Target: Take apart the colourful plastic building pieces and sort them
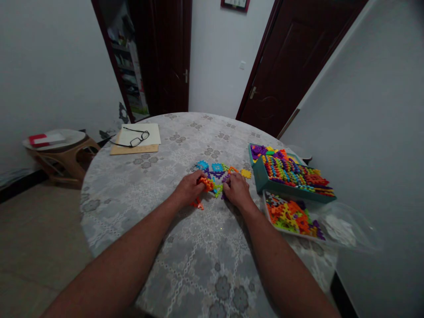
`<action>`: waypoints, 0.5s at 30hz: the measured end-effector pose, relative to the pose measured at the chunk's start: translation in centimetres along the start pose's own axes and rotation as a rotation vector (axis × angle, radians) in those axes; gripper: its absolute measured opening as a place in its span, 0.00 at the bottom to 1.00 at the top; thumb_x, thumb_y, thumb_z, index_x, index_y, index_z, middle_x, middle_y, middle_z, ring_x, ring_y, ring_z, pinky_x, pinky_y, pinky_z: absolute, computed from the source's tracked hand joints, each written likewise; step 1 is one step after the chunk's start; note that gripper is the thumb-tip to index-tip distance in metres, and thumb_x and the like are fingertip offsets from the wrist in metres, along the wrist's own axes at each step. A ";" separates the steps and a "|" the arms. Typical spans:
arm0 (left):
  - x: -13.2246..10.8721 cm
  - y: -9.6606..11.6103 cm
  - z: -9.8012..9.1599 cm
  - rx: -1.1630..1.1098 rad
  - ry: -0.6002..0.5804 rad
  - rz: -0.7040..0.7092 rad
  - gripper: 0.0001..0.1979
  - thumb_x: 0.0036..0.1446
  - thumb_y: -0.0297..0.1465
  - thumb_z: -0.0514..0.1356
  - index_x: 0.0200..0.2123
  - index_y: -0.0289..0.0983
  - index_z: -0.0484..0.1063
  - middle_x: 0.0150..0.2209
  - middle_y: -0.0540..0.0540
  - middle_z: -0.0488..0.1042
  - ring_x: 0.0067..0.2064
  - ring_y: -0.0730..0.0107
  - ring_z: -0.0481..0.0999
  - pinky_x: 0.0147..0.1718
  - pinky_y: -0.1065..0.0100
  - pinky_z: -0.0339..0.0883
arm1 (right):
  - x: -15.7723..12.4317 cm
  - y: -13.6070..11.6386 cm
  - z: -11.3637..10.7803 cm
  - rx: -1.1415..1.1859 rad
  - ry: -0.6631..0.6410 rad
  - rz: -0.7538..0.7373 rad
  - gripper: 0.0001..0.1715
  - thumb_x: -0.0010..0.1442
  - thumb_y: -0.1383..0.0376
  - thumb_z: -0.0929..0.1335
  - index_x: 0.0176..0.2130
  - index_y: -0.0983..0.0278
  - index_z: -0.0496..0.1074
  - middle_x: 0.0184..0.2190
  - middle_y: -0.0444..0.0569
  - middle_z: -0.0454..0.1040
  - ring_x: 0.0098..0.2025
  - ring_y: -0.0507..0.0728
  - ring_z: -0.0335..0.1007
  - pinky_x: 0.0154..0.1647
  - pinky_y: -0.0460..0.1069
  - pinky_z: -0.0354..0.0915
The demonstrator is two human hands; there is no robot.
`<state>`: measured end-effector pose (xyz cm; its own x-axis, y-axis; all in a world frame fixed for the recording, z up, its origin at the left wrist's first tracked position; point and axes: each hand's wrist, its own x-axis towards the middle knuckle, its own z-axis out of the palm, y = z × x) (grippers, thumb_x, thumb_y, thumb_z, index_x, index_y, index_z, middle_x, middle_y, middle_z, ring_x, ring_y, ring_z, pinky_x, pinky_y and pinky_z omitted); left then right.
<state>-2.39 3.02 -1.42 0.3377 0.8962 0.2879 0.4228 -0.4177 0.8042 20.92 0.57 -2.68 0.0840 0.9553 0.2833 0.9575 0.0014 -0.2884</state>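
Observation:
My left hand pinches an orange plastic building piece on the round table. My right hand is curled, fingers pressed onto a green piece and a purple piece beside it. Just beyond both hands lies a flat chain of joined pieces in blue, purple, orange and green. A yellow piece ends that chain on the right. A loose orange piece lies under my left wrist.
A teal box packed with coloured pieces stands at the right. A clear lid nearer me holds more pieces. Glasses rest on papers at the far left. A wooden stool stands left of the table; dark doors behind.

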 end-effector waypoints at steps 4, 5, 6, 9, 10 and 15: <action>-0.2 0.2 -0.1 0.003 -0.001 0.005 0.13 0.55 0.25 0.58 0.42 0.42 0.76 0.36 0.48 0.80 0.37 0.62 0.77 0.39 0.63 0.68 | 0.2 0.0 0.1 0.024 0.072 -0.029 0.05 0.69 0.66 0.67 0.42 0.62 0.75 0.45 0.54 0.79 0.50 0.62 0.72 0.56 0.54 0.62; -0.2 0.3 -0.2 0.002 0.001 0.009 0.13 0.55 0.25 0.57 0.42 0.42 0.75 0.36 0.48 0.80 0.37 0.62 0.77 0.39 0.63 0.68 | 0.2 0.0 0.1 0.037 0.087 -0.036 0.06 0.69 0.67 0.67 0.42 0.62 0.75 0.44 0.54 0.80 0.49 0.62 0.72 0.56 0.54 0.61; -0.2 0.4 -0.2 -0.001 0.005 0.014 0.13 0.55 0.25 0.57 0.42 0.42 0.75 0.37 0.48 0.80 0.38 0.62 0.77 0.40 0.62 0.68 | 0.2 0.0 0.1 0.047 0.093 -0.046 0.07 0.70 0.66 0.66 0.43 0.62 0.75 0.44 0.54 0.80 0.49 0.61 0.73 0.56 0.54 0.61; -0.3 0.6 -0.3 -0.006 0.016 0.015 0.14 0.54 0.25 0.56 0.42 0.43 0.75 0.36 0.48 0.79 0.38 0.61 0.77 0.41 0.62 0.70 | 0.1 -0.1 0.0 0.042 0.074 -0.068 0.08 0.70 0.63 0.69 0.46 0.62 0.77 0.47 0.54 0.81 0.53 0.64 0.74 0.60 0.56 0.59; -0.3 0.6 -0.3 -0.004 0.018 0.012 0.14 0.54 0.25 0.56 0.42 0.43 0.75 0.36 0.48 0.79 0.38 0.61 0.77 0.42 0.62 0.71 | 0.0 -0.1 -0.1 0.031 0.067 -0.059 0.10 0.70 0.61 0.70 0.48 0.62 0.77 0.49 0.55 0.82 0.55 0.65 0.74 0.62 0.56 0.59; -0.4 0.7 -0.3 -0.009 0.020 -0.016 0.15 0.55 0.24 0.56 0.43 0.43 0.75 0.36 0.49 0.80 0.39 0.61 0.77 0.42 0.62 0.71 | -0.2 -0.1 -0.2 0.018 0.036 0.002 0.22 0.70 0.56 0.72 0.59 0.63 0.78 0.55 0.59 0.82 0.59 0.68 0.73 0.65 0.58 0.59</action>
<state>-2.47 2.41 -0.78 0.3143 0.9055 0.2852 0.4200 -0.4021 0.8136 20.86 0.36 -2.54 0.0963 0.9440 0.3154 0.9521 0.0051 -0.3057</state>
